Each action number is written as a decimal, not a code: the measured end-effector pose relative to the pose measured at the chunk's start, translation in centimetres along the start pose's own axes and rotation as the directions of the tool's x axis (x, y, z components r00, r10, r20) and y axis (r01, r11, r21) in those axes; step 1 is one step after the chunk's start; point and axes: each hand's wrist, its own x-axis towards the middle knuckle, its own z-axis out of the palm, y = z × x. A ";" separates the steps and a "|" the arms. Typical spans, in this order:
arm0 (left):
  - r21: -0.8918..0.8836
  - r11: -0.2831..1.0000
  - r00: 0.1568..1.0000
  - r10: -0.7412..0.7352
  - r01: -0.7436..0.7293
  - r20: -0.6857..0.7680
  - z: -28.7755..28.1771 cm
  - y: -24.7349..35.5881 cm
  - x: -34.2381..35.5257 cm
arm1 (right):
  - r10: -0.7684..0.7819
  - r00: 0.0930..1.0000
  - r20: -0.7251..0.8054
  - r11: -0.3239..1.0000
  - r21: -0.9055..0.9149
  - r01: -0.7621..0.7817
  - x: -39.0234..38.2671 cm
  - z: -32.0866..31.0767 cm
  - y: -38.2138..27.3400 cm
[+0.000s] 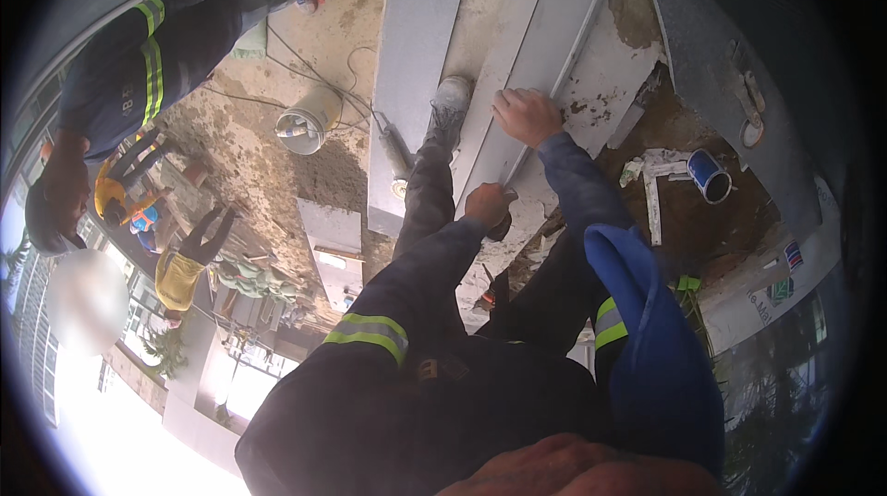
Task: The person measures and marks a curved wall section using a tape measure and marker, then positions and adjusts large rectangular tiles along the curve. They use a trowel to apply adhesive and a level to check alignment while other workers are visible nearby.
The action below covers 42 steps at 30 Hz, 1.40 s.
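Observation:
Long grey boards lie side by side in front of me, one narrower board on top. My right hand is curled over the boards near a thin raised edge; what its fingers grip, if anything, is hidden. Closer to my body, at the near end of the boards, my left hand is closed around a small dark thing that I cannot make out. My dusty boot rests on the boards. To its left lies an angle grinder with its cord.
A white bucket and cables stand at the left. A co-worker is beside it; other people are farther off. At the right are a blue-and-white can, white scraps and a large grey sheet.

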 end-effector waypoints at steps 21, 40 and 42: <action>0.372 0.787 0.799 0.578 -0.493 -0.164 -30.6 21.2 13.8 | 0.825 0.199 -0.529 0.403 0.302 -0.864 -6.3 6.3 -11.6; 0.611 0.509 0.640 0.768 -0.606 -0.005 -32.0 21.8 20.7 | 0.841 0.230 -0.490 0.410 0.300 -0.861 -6.4 7.8 -10.1; 0.575 0.558 0.649 0.759 -0.598 -0.061 -31.2 22.2 19.5 | 0.846 0.271 -0.460 0.438 0.308 -0.845 -6.7 8.2 -10.5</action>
